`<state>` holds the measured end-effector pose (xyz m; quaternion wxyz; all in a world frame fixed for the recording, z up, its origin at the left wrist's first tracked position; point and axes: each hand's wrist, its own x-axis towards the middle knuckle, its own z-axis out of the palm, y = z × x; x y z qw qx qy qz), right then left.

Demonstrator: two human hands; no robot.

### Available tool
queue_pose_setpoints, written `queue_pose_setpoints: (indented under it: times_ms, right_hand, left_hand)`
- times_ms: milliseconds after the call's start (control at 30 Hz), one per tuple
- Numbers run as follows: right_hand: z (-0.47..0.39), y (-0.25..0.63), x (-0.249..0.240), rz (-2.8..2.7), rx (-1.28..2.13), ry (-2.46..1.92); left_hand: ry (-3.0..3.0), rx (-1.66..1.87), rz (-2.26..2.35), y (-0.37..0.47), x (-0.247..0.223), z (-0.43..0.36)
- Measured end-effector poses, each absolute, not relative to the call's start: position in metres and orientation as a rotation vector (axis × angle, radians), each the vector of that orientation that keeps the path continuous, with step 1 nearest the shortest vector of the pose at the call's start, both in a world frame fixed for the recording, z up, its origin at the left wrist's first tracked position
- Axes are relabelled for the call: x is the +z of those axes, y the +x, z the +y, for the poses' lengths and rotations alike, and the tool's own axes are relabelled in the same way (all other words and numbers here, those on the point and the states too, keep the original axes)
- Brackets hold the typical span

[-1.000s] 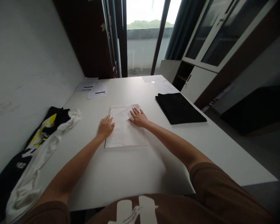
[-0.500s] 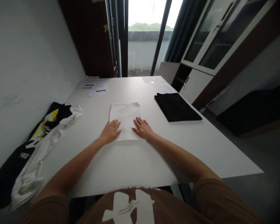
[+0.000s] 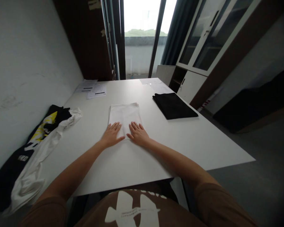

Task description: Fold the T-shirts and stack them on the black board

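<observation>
A folded white cloth (image 3: 124, 113), perhaps a garment, lies flat on the white table (image 3: 123, 167) in front of me. My left hand (image 3: 111, 134) rests palm down on its near left part, fingers spread. On the near right part lies my right hand (image 3: 137, 134), also flat with its fingers apart. The two thumbs point towards each other near the cloth's front edge, with a small gap between them. Both palms hide the near corners of the cloth. To the right is a folded black cloth (image 3: 176, 106), touched by neither hand.
Black and white crumpled clothes (image 3: 47, 132) lie along the left wall. Printed papers (image 3: 96, 90) are at the table's far left, and more sheets (image 3: 156, 84) at the far right. A white cabinet (image 3: 194, 83) stands beyond the right edge.
My right hand has slid left and a little towards me over the white cloth, closer to my left hand. The whole view has shifted slightly.
</observation>
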<state>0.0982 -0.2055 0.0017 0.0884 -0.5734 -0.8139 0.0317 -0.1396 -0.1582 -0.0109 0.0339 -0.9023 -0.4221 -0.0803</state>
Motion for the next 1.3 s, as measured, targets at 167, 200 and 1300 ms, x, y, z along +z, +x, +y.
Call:
queue_pose_setpoints:
  times_ms: [167,200,1300]
  right_hand:
    - [-0.216,0.095,0.0,-2.366,0.079,-1.776]
    - [-0.217,0.096,-0.001,-2.36,0.079,-1.781]
    - [-0.193,0.144,-0.008,-2.061,0.102,-2.106]
  left_hand:
    - [-2.784,-0.227,-1.303,-0.142,-0.008,-0.159]
    - [-2.784,-0.23,-1.299,-0.141,-0.007,-0.161]
    - [-3.003,-0.361,-1.042,-0.107,-0.006,-0.195]
